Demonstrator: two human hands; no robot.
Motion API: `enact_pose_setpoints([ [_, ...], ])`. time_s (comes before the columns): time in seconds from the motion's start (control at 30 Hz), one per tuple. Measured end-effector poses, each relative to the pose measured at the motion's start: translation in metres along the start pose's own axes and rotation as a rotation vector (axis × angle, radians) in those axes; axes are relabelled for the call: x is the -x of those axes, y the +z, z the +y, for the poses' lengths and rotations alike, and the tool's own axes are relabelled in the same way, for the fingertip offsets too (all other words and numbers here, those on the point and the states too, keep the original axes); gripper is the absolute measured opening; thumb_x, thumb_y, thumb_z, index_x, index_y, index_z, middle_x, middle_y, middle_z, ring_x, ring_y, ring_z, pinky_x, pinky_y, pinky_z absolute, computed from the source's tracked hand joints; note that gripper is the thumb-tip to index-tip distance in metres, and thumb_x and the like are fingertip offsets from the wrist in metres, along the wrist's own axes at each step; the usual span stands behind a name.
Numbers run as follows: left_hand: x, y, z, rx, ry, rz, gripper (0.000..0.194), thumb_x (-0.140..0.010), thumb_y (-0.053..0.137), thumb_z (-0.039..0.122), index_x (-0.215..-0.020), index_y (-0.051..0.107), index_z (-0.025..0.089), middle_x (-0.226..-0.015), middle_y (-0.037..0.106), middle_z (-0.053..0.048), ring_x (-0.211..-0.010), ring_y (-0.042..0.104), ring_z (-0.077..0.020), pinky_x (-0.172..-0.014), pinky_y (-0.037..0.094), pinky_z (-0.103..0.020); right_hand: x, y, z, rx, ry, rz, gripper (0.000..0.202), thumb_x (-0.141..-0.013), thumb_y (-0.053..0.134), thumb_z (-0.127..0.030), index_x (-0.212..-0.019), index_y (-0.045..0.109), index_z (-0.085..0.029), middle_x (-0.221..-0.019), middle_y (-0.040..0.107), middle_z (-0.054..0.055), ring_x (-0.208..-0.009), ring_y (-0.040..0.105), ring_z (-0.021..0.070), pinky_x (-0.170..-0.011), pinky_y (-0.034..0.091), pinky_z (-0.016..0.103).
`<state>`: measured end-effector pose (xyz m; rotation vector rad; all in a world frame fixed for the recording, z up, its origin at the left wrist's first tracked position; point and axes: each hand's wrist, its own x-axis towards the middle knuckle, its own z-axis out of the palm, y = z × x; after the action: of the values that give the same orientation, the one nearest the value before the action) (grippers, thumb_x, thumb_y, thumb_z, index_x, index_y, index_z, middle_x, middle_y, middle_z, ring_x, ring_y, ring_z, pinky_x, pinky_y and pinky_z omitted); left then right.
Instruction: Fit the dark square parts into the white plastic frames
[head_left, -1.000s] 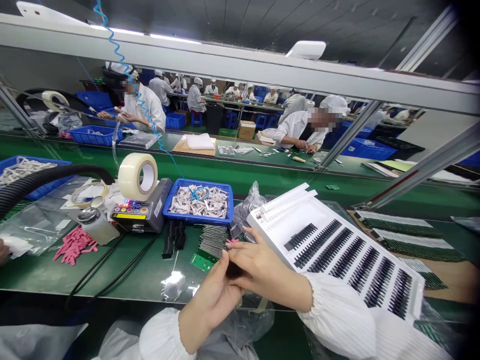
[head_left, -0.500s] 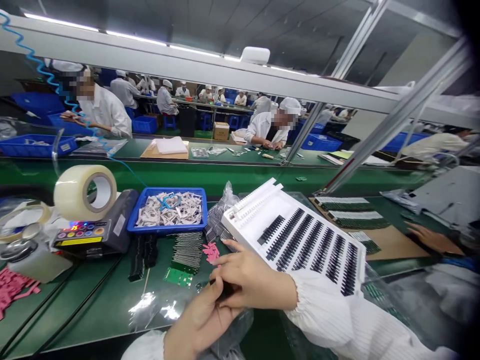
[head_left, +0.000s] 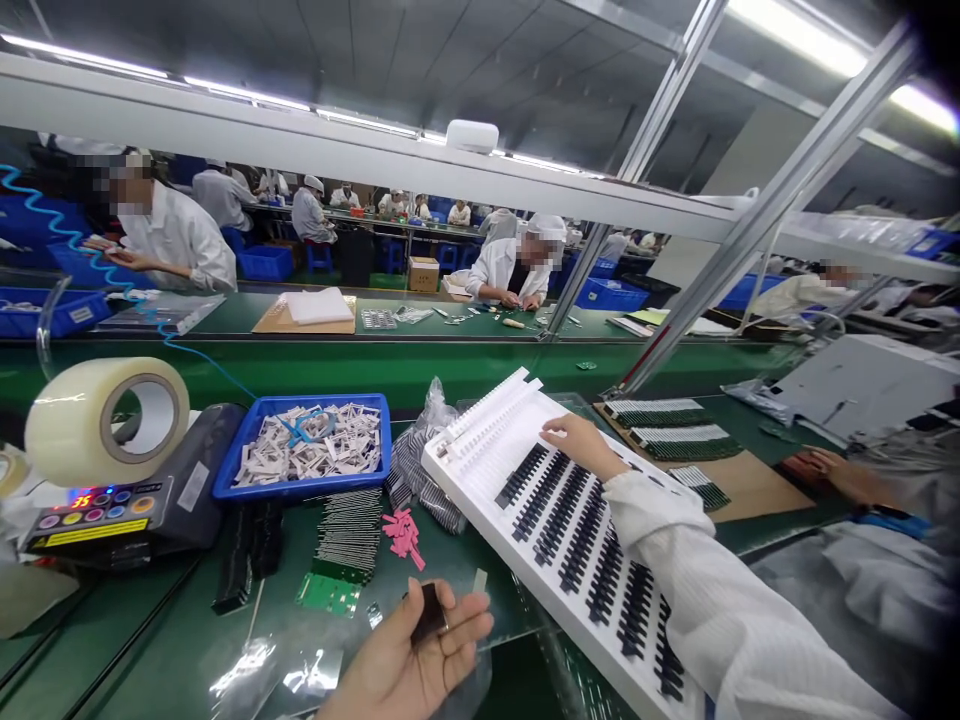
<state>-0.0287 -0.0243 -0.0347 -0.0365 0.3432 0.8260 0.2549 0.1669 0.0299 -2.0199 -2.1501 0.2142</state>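
Note:
My left hand [head_left: 420, 640], palm up near the bottom centre, grips a small dark flat piece [head_left: 429, 612] between thumb and fingers. My right hand [head_left: 581, 442] is over the upper part of a white tray [head_left: 480, 490], its fingers bent together at the top end of the rows of black parts [head_left: 559, 510]. What its fingertips hold, if anything, is too small to make out. Left of the tray lie pink pieces [head_left: 403, 538], a stack of thin boards [head_left: 349, 535] and a green circuit board [head_left: 330, 594].
A blue bin [head_left: 225, 478] of white pieces stands at the left, beside a tape roll [head_left: 109, 420] on a black device [head_left: 172, 490]. Striped bagged material [head_left: 424, 470] touches the tray's left side. Another person's hand [head_left: 840, 475] is at the right, near brown cardboard [head_left: 765, 485].
My right hand has left my left hand and moved up and right over the tray. The dark piece in my left hand now shows clearly. The whole view has shifted.

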Motion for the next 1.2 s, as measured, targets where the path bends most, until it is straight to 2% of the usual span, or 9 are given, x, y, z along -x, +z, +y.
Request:
enact_pose_setpoints([
  [0.27,0.001,0.004,0.005,-0.078,-0.008,-0.041,0.044,-0.066,0.074,0.039,-0.098,0.068,0.009,-0.080,0.075,-0.008,-0.070,0.069,-0.0116,-0.065,0.051,-0.014,-0.002,0.032,0.020,0.108,0.078,0.039,0.022,-0.085,0.056,-0.034,-0.095,0.062,-0.016,-0.101,0.062,0.005,-0.093,0.058,0.0193,-0.085,0.045,0.042],
  [0.4,-0.001,0.002,0.006,-0.100,0.007,-0.022,0.041,-0.072,0.068,0.040,-0.097,0.067,0.007,-0.084,0.074,-0.011,-0.072,0.069,-0.0139,-0.065,0.052,-0.017,0.003,0.032,0.001,0.144,0.045,0.181,0.019,-0.082,0.054,-0.021,-0.071,0.068,-0.017,-0.101,0.062,0.010,-0.105,0.048,0.0317,-0.096,0.021,0.060],
  [0.47,-0.003,0.001,0.007,-0.110,0.012,-0.001,0.039,-0.077,0.063,0.041,-0.095,0.067,0.007,-0.086,0.074,-0.012,-0.072,0.069,-0.0148,-0.065,0.052,-0.020,0.011,0.025,-0.017,0.125,0.002,0.258,0.026,-0.086,0.045,-0.019,-0.075,0.068,-0.015,-0.109,0.058,0.014,-0.112,0.041,0.0360,-0.097,0.011,0.065],
  [0.53,-0.005,0.002,0.009,-0.115,0.008,0.013,0.039,-0.081,0.058,0.042,-0.094,0.066,0.007,-0.089,0.073,-0.013,-0.072,0.070,-0.0151,-0.063,0.052,-0.020,0.023,0.012,-0.040,0.083,-0.051,0.289,0.028,-0.089,0.042,-0.022,-0.083,0.068,-0.015,-0.110,0.056,0.014,-0.111,0.042,0.0342,-0.098,0.015,0.062],
  [0.63,-0.009,0.005,0.010,-0.118,0.001,0.017,0.040,-0.083,0.054,0.042,-0.094,0.065,0.005,-0.091,0.072,-0.015,-0.074,0.070,-0.0160,-0.061,0.051,-0.020,0.049,-0.009,-0.079,-0.131,-0.278,0.085,0.024,-0.088,0.048,-0.033,-0.081,0.068,-0.021,-0.098,0.060,0.005,-0.094,0.055,0.0212,-0.091,0.040,0.040],
  [0.77,-0.014,0.007,0.007,-0.121,-0.030,0.004,0.041,-0.081,0.058,0.042,-0.095,0.065,0.004,-0.097,0.070,-0.018,-0.081,0.069,-0.0174,-0.062,0.049,-0.018,0.086,-0.010,-0.125,-0.634,-0.655,-0.411,0.024,-0.085,0.056,-0.036,-0.076,0.068,-0.018,-0.089,0.059,0.004,-0.081,0.058,0.0146,-0.075,0.048,0.028],
  [0.9,-0.015,0.004,0.002,-0.106,-0.036,-0.015,0.034,-0.073,0.068,0.038,-0.088,0.067,0.008,-0.092,0.072,-0.013,-0.079,0.069,-0.0152,-0.062,0.049,-0.015,0.110,0.015,-0.146,-0.508,-0.675,-0.340,0.007,-0.078,0.066,-0.023,-0.073,0.071,-0.020,-0.089,0.060,0.002,-0.091,0.056,0.0158,-0.088,0.043,0.033],
  [1.07,-0.011,0.003,0.001,-0.074,-0.018,0.010,0.021,-0.069,0.073,0.026,-0.077,0.067,0.007,-0.066,0.064,-0.005,-0.058,0.059,-0.0058,-0.059,0.046,-0.012,0.101,0.017,-0.126,-0.435,-0.632,-0.275,0.012,-0.082,0.060,-0.023,-0.088,0.071,-0.023,-0.095,0.063,0.001,-0.090,0.059,0.0122,-0.083,0.047,0.025],
  [1.2,-0.009,0.003,0.003,-0.031,-0.075,0.034,0.022,-0.070,0.073,0.028,-0.077,0.064,0.009,-0.062,0.053,0.000,-0.051,0.049,-0.0030,-0.047,0.038,-0.011,0.052,0.007,-0.066,-0.157,-0.304,-0.046,0.021,-0.088,0.050,-0.026,-0.099,0.067,-0.020,-0.102,0.066,0.005,-0.097,0.059,0.0172,-0.089,0.045,0.034],
])
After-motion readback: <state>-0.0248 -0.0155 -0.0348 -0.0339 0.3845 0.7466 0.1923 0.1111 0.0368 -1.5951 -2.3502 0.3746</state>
